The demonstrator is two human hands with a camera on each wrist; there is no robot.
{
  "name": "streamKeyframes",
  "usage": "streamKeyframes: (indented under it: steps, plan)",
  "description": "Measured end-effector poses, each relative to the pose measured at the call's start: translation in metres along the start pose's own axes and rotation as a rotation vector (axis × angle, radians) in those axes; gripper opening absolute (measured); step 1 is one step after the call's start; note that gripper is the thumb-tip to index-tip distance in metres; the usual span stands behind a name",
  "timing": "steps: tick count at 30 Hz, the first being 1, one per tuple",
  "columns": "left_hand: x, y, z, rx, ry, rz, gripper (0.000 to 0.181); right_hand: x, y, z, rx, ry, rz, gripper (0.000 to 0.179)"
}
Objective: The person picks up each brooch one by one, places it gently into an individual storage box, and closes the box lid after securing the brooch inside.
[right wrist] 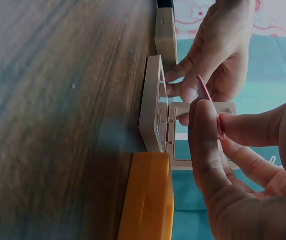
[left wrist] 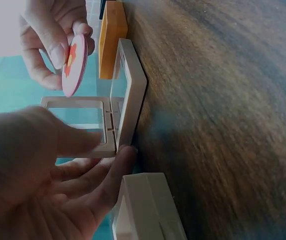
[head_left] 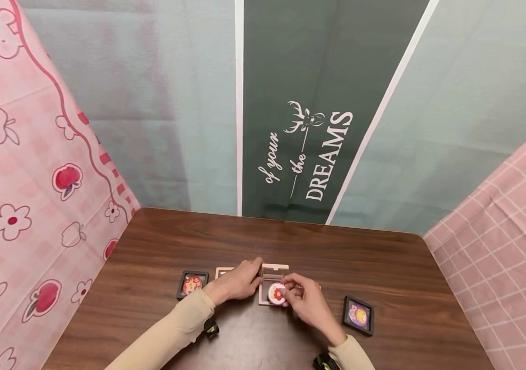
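Observation:
An open pinkish-beige hinged display case point(head_left: 275, 266) lies at the middle of the table, its clear-windowed lid standing up. My left hand point(head_left: 243, 280) grips the case at its left side, thumb on the lid frame and fingers by the hinge in the left wrist view. Between thumb and fingers, my right hand point(head_left: 308, 299) pinches a round badge point(head_left: 275, 293) by its edge. The badge is white with a red flower and a pink rim. It is held tilted above the case, as the left wrist view shows the badge point(left wrist: 76, 65) apart from the frame.
Left of the hands lies a black case point(head_left: 192, 284) with a red badge. Another beige case point(head_left: 222, 272) is partly hidden by the left hand. An orange case point(right wrist: 150, 200) sits close to the right of the open one. Farther right is a black case point(head_left: 358, 315) with a purple badge.

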State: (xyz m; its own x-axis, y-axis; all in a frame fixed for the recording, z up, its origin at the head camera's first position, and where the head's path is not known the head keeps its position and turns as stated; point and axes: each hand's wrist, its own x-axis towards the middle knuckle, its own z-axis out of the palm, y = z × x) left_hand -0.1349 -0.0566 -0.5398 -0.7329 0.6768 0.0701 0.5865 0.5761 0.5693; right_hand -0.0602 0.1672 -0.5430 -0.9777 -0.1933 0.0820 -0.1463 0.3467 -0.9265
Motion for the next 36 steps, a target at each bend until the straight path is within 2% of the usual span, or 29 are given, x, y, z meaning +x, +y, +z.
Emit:
streamKeyframes:
  steps: [6, 14, 21, 29, 36]
  plan:
    - [0.002, -0.003, 0.002, 0.052, 0.049, 0.013, 0.013, 0.009, 0.002, 0.001, -0.073, 0.03, 0.002, 0.012]
    - [0.004, -0.003, 0.001, 0.074, 0.037, -0.021, 0.013, 0.017, 0.003, 0.004, -0.118, 0.037, -0.008, 0.011]
    - [0.003, -0.003, 0.003, 0.048, 0.054, -0.024, 0.011, 0.021, 0.004, 0.01, -0.167, -0.003, 0.003, 0.012]
    - [0.003, -0.003, 0.005, 0.057, 0.031, -0.059, 0.016, 0.022, 0.004, 0.013, -0.208, -0.018, 0.012, 0.015]
    - [0.003, -0.003, 0.003, 0.055, 0.044, -0.045, 0.012, 0.021, 0.001, 0.011, -0.231, -0.002, 0.008, 0.016]
